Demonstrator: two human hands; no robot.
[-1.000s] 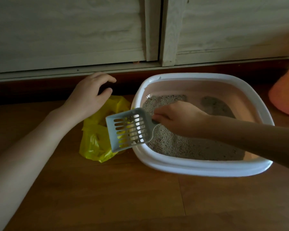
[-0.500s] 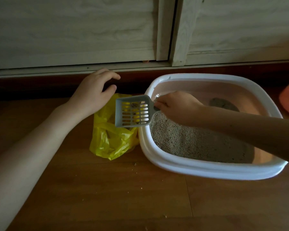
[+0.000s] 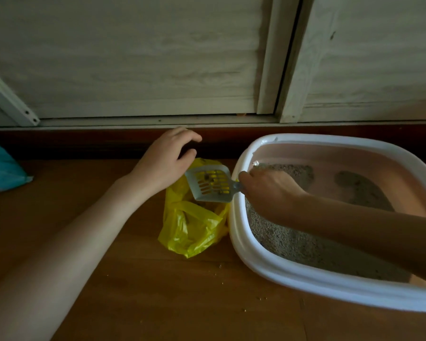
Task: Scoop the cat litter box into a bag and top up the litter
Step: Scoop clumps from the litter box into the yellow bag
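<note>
Holding the handle of the grey slotted scoop [image 3: 210, 184], the right hand [image 3: 268, 190] keeps its blade over the mouth of the yellow bag [image 3: 192, 227], with small clumps on the slots. The bag lies on the wooden floor [image 3: 133, 291], touching the white rim of the litter box [image 3: 239, 242]. The left hand [image 3: 165, 158] is relaxed at the bag's far edge; whether it grasps the plastic, I cannot tell. Grey litter [image 3: 293, 242] fills the box's near part.

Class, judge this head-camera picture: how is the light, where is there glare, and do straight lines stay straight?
Head view: dim overall, and the right arm is in deep shadow; a small glint shows inside the litter box by its far left corner; the wide lens tilts the door frame; the scoop and bag are fairly sharp.
</note>
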